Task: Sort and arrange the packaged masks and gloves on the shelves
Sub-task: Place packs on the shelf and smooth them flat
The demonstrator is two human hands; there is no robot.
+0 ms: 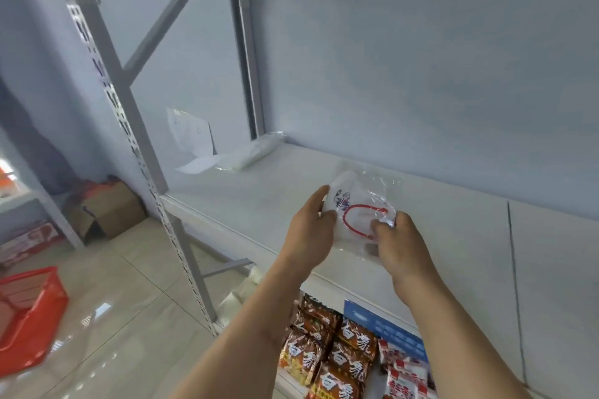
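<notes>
A clear plastic packet [356, 204] with a white item, a red loop and a blue print inside is held over the white shelf [259, 191]. My left hand [312, 230] grips its left edge. My right hand [400, 243] pinches its right edge. Farther back on the same shelf, near the rear post, lies another clear packet of white items [249, 154], with a white sheet [197, 165] beside it at the shelf's left end.
Below the shelf sit brown noodle packs [327, 343] and red-and-white packs [405, 376]. A red basket [26, 311] stands on the tiled floor at left. An open cardboard box [103, 210] lies beyond it. The grey slotted shelf post [139, 152] runs down the left.
</notes>
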